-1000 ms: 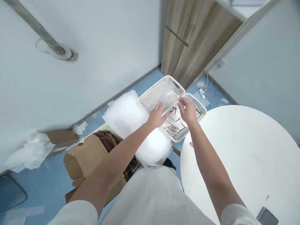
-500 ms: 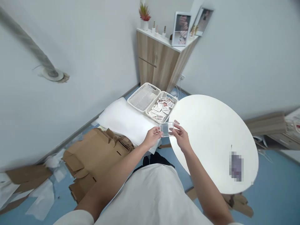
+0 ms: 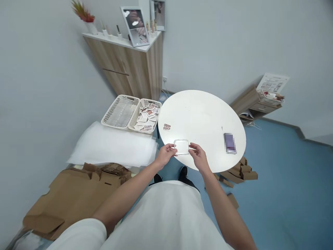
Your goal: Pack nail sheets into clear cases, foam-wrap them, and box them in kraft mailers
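A small clear plastic box [image 3: 181, 147] is held level over the near edge of the white round table [image 3: 203, 107]. My left hand [image 3: 165, 155] pinches its left side between thumb and fingers. At its right side, my right hand [image 3: 199, 156] grips the edge with fingertips and thumb. Beyond the box, to the left, a small set of pinkish false nails [image 3: 167, 127] lies on the table.
Left of the table stand a white basket of clear plastic boxes [image 3: 121, 113] and a white basket of printed cards [image 3: 147, 116]. White foam sheets [image 3: 111, 146] and flattened cardboard [image 3: 75, 194] lie nearer. A blurred purple item [image 3: 230, 143] rests on the table's right.
My view has swung right, and I have turned toward the table. The clear box has gone from beside the table to over its near edge, still between both hands.
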